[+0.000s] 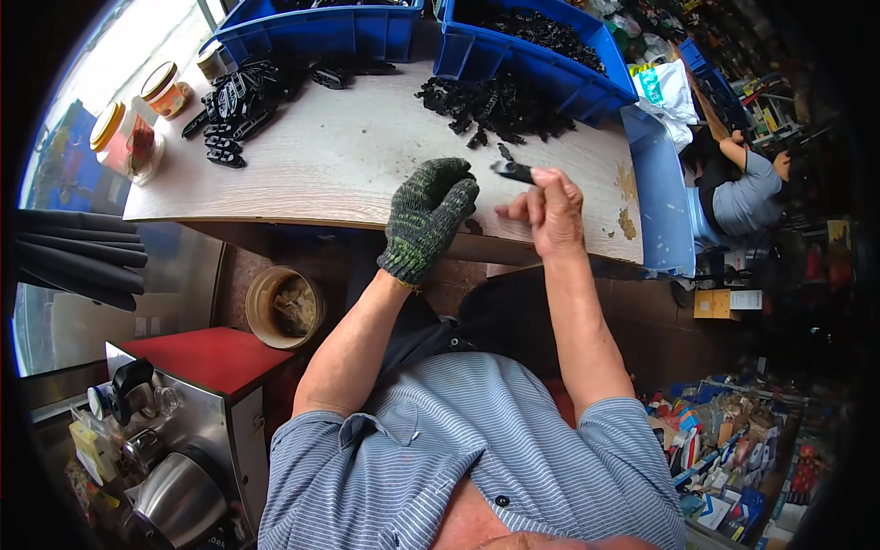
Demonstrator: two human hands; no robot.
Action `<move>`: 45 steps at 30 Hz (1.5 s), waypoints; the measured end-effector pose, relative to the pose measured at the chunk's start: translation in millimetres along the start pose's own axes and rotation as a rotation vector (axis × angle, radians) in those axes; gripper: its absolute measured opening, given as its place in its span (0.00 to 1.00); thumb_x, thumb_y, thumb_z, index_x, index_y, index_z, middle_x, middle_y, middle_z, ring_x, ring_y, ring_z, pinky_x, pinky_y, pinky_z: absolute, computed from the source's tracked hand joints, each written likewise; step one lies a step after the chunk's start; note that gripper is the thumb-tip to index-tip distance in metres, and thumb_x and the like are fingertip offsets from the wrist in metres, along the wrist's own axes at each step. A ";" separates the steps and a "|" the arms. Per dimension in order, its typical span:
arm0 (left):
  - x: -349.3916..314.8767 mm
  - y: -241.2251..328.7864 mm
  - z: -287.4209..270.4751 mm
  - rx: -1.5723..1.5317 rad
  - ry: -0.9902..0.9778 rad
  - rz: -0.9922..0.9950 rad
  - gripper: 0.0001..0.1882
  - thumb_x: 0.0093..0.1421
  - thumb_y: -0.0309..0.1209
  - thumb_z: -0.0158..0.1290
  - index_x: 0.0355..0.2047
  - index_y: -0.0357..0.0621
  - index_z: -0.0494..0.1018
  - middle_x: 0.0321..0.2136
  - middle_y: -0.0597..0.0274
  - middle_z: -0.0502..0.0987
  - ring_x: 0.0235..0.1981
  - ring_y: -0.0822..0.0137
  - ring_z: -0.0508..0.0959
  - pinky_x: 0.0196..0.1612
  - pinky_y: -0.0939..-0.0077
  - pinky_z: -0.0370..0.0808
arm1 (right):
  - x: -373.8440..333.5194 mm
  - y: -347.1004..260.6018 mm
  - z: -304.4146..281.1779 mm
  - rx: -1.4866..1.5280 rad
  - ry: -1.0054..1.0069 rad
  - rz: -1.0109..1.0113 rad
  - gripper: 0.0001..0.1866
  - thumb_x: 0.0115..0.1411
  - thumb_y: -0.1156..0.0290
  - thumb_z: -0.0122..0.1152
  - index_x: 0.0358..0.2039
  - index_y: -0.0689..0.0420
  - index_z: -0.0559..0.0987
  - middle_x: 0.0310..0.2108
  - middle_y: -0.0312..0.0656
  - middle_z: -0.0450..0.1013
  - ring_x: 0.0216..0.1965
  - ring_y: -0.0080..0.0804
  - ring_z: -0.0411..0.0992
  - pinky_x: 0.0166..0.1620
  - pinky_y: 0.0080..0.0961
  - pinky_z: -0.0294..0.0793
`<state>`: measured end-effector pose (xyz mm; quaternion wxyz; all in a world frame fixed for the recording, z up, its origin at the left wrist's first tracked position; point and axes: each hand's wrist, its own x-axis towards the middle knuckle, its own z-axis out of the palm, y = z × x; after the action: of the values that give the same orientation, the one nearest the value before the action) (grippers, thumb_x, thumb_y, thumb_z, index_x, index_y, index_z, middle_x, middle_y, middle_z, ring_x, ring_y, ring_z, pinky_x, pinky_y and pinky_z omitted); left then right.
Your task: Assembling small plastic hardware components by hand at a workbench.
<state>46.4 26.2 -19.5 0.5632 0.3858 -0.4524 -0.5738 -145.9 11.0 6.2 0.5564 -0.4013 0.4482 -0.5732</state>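
Note:
My left hand [427, 218], in a green and black knit glove, is at the table's front edge with its fingers curled in. Whatever lies inside them is hidden. A small black-handled knife [519, 172] is gripped in my bare right hand [557, 213], its short tip pointing left toward the glove. A small gap separates the tip from the gloved fingers. Beyond the hands lies a heap of small black plastic pieces [500, 103]. To the left is a pile of black parts with pale markings [240, 103]. A small dark piece [472, 226] shows by the table edge beside the glove.
Two blue crates [321, 35] [541, 66] stand along the back of the pale wooden table [339, 170]. Lidded jars [124, 142] stand at the left end. A bucket [286, 307] and red-topped cabinet [206, 357] are lower left. Another person [744, 197] crouches at right.

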 end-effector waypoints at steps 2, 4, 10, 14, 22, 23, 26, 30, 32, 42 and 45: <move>-4.1 3.1 2.8 -0.063 -0.016 -0.003 0.15 0.65 0.26 0.56 0.51 0.34 0.73 0.42 0.54 0.80 0.42 0.65 0.81 0.44 0.71 0.81 | 8.4 -14.3 -29.3 0.082 0.214 -0.040 0.19 0.61 0.56 0.60 0.18 0.53 0.70 0.07 0.35 0.57 0.15 0.35 0.70 0.36 0.51 0.83; -4.8 4.2 3.4 -0.121 -0.026 -0.007 0.15 0.65 0.26 0.56 0.51 0.34 0.73 0.41 0.54 0.80 0.41 0.66 0.81 0.44 0.71 0.82 | 15.9 -30.9 -52.2 0.164 0.460 -0.072 0.19 0.60 0.53 0.60 0.23 0.54 0.72 0.07 0.36 0.57 0.16 0.37 0.70 0.37 0.55 0.82; -4.9 4.4 4.0 -0.080 -0.042 0.024 0.13 0.65 0.25 0.55 0.49 0.35 0.74 0.38 0.56 0.82 0.33 0.71 0.81 0.35 0.75 0.81 | 22.3 -30.7 -54.7 -0.013 0.601 0.032 0.14 0.54 0.64 0.71 0.33 0.58 0.75 0.07 0.35 0.58 0.12 0.34 0.67 0.33 0.49 0.83; -8.0 6.8 0.8 -0.063 -0.030 0.014 0.13 0.64 0.25 0.55 0.49 0.35 0.75 0.38 0.55 0.82 0.32 0.71 0.81 0.35 0.76 0.81 | 33.1 -15.8 -29.3 -0.215 0.255 0.189 0.14 0.54 0.64 0.72 0.33 0.57 0.76 0.08 0.32 0.60 0.11 0.26 0.66 0.24 0.37 0.81; -4.8 -4.3 -1.1 0.211 -0.044 0.219 0.12 0.63 0.23 0.56 0.47 0.36 0.76 0.39 0.57 0.82 0.38 0.71 0.81 0.41 0.76 0.79 | 54.8 -15.2 12.3 -0.697 0.246 0.283 0.11 0.56 0.64 0.69 0.33 0.56 0.80 0.18 0.34 0.69 0.08 0.19 0.58 0.12 0.24 0.66; -5.1 -2.5 -0.6 0.216 -0.034 0.220 0.12 0.63 0.23 0.56 0.47 0.36 0.76 0.39 0.57 0.82 0.38 0.71 0.81 0.41 0.76 0.79 | 57.6 -13.7 11.1 -0.696 0.235 0.285 0.11 0.56 0.64 0.69 0.33 0.56 0.80 0.18 0.34 0.69 0.08 0.19 0.58 0.12 0.24 0.66; -5.3 -0.8 -0.8 0.268 -0.015 0.248 0.11 0.63 0.26 0.57 0.45 0.37 0.78 0.40 0.55 0.82 0.38 0.69 0.82 0.42 0.75 0.79 | 58.3 -11.9 15.5 -0.837 0.204 0.234 0.11 0.56 0.64 0.68 0.34 0.58 0.81 0.19 0.34 0.70 0.08 0.20 0.58 0.11 0.23 0.63; -3.8 -1.9 -0.4 0.290 0.008 0.248 0.13 0.63 0.29 0.57 0.46 0.38 0.77 0.39 0.56 0.82 0.38 0.70 0.81 0.41 0.74 0.78 | 56.8 -11.0 14.2 -0.834 0.207 0.227 0.09 0.57 0.66 0.66 0.34 0.57 0.80 0.16 0.33 0.67 0.08 0.20 0.59 0.12 0.24 0.66; 0.0 -0.6 0.5 0.280 0.011 0.202 0.14 0.63 0.29 0.57 0.48 0.38 0.77 0.39 0.56 0.81 0.37 0.70 0.81 0.41 0.74 0.79 | 55.1 -8.3 7.7 -0.694 0.199 0.232 0.09 0.57 0.65 0.66 0.34 0.57 0.79 0.14 0.32 0.65 0.08 0.21 0.59 0.13 0.25 0.68; 29.1 20.6 -3.5 -0.033 -0.194 -0.229 0.17 0.64 0.36 0.54 0.44 0.33 0.75 0.28 0.54 0.79 0.24 0.68 0.80 0.25 0.74 0.80 | 18.3 17.5 13.9 -0.238 -0.200 0.050 0.07 0.62 0.67 0.65 0.35 0.57 0.80 0.23 0.29 0.75 0.14 0.09 0.59 0.18 0.11 0.54; 25.3 25.5 -2.5 -0.090 -0.101 -0.242 0.15 0.62 0.35 0.53 0.35 0.32 0.75 0.25 0.52 0.78 0.21 0.65 0.80 0.24 0.70 0.78 | 13.7 19.0 20.0 -0.238 -0.149 0.071 0.08 0.61 0.68 0.66 0.37 0.58 0.80 0.20 0.28 0.73 0.13 0.10 0.59 0.18 0.12 0.59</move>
<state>54.7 1.8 5.8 0.4831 0.3827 -0.4043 -0.6758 -122.3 -3.6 -7.1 0.5566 -0.4897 0.4844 -0.4645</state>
